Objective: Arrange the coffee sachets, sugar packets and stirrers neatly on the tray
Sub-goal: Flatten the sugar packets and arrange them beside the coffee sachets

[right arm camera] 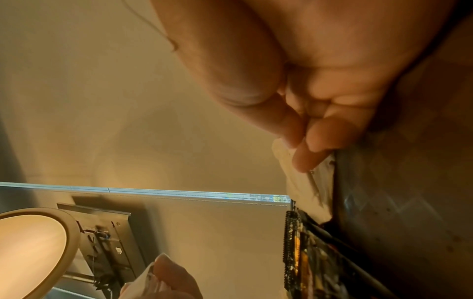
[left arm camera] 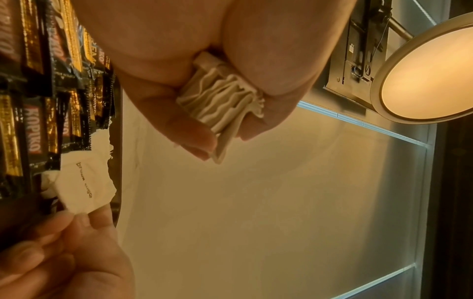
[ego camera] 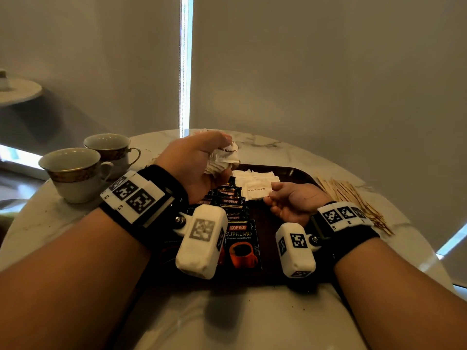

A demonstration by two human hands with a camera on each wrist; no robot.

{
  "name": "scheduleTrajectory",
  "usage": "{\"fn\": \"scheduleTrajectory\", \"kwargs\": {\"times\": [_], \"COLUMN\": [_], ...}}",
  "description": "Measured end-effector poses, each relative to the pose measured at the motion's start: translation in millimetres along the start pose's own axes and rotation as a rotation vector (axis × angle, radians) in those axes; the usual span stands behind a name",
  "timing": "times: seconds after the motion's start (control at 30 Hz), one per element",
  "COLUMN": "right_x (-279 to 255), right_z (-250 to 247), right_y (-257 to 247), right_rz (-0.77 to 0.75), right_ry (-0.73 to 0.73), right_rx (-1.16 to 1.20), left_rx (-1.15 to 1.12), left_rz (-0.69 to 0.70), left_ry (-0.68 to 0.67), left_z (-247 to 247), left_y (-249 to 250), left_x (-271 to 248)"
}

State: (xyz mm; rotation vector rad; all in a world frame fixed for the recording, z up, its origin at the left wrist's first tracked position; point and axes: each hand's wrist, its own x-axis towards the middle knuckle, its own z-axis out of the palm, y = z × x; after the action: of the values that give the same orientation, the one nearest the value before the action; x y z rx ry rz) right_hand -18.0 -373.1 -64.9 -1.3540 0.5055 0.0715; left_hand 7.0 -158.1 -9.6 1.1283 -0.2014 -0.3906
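Note:
My left hand is raised over the dark tray and grips a stack of white sugar packets, seen edge-on in the left wrist view. My right hand pinches the corner of one white brown-sugar packet that lies on the row of sugar packets at the tray's far side; the pinch shows in the left wrist view. Black Kopiko coffee sachets lie overlapped in a column down the tray's middle. Wooden stirrers lie in a pile on the table right of the tray.
Two gold-rimmed cups stand on the round marble table to the left of the tray. Grey blinds hang behind the table. A small round side table stands far left.

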Motion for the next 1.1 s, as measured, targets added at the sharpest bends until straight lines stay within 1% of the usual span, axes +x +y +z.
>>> {"fn": "scheduleTrajectory", "kwargs": {"times": [0.23, 0.5, 0.63, 0.83, 1.1], "right_x": [3, -1, -2, -6, -5], "right_z": [1, 4, 4, 4, 4], "right_y": [-3, -5, -4, -3, 0], "right_rz": [0.019, 0.036, 0.063, 0.001, 0.002], "right_ry": [-0.028, -0.060, -0.039, -0.017, -0.022], "right_rx": [-0.111, -0.058, -0.032, -0.015, -0.044], "left_rx": [0.011, 0.023, 0.024, 0.026, 0.018], "left_rz": [-0.001, -0.006, 0.001, 0.003, 0.005], "left_ry": [-0.010, -0.005, -0.005, -0.005, -0.018], "left_z": [-1, -1, -1, -1, -1], "left_y": [-2, -4, -4, -3, -3], "left_x": [3, 4, 3, 4, 3]}}
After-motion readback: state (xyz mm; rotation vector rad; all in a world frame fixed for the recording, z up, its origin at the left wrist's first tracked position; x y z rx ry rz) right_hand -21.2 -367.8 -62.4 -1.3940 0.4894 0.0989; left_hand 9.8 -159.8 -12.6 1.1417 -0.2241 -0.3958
